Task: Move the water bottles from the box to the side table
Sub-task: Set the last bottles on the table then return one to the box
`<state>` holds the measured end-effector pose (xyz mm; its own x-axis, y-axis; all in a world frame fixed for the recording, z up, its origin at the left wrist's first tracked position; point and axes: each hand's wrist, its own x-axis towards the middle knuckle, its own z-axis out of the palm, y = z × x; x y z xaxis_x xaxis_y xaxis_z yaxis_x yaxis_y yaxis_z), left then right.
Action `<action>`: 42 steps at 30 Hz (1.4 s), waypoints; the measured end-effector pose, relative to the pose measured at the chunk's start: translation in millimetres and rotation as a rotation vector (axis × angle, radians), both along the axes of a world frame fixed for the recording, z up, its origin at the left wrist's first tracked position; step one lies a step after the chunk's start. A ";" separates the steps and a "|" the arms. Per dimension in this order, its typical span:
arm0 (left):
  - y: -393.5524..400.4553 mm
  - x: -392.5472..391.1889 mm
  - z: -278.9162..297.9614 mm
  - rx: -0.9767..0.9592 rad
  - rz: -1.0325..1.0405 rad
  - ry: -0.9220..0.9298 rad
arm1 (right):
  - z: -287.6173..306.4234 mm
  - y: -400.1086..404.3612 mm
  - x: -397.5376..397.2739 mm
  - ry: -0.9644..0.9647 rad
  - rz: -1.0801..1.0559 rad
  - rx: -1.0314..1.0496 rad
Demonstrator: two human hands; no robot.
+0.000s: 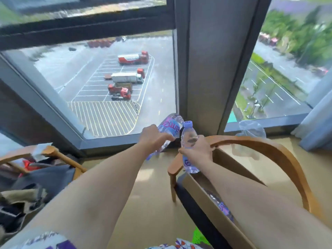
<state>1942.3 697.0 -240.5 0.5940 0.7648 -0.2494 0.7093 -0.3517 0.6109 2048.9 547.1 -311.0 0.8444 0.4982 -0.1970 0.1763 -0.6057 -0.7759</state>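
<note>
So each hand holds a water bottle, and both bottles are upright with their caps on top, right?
Not quite. The head view shows the right hand holding its bottle upright, cap on top, but the left hand holds its bottle tilted, base up and neck pointing down.

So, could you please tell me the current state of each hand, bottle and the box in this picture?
left hand: grips a bottle, raised.
left bottle: tilted, bottom end up toward the window, held in the air.
right hand: grips a bottle around its middle.
right bottle: upright, cap on, held above the box.
cardboard box: open, on the chair seat, more bottles inside.
wooden chair: upright, holding the box.
</note>
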 end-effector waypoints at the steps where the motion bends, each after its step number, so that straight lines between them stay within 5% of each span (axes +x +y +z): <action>1: 7.3 -21.2 9.5 0.027 0.049 -0.020 | 10.3 12.9 -15.5 -0.019 0.037 0.022; 14: 48.0 -367.0 77.0 0.146 0.673 -0.238 | 99.8 139.8 -289.8 -0.145 0.509 0.238; 25: -31.3 -625.4 99.8 0.212 1.223 -0.332 | 122.8 165.7 -555.3 -0.107 1.050 0.328; 32: -103.0 -784.5 102.0 0.278 1.593 -0.237 | 128.0 158.2 -743.7 0.041 1.367 0.318; 42: -149.0 -985.7 118.5 0.387 1.924 -0.220 | 143.9 149.8 -992.9 0.097 1.764 0.340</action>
<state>956.7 548.1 -122.0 -0.9509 0.3093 0.0097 0.1851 0.5433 0.8189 1055.9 696.9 -167.2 -0.6789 0.7294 0.0839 0.3215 0.3981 -0.8591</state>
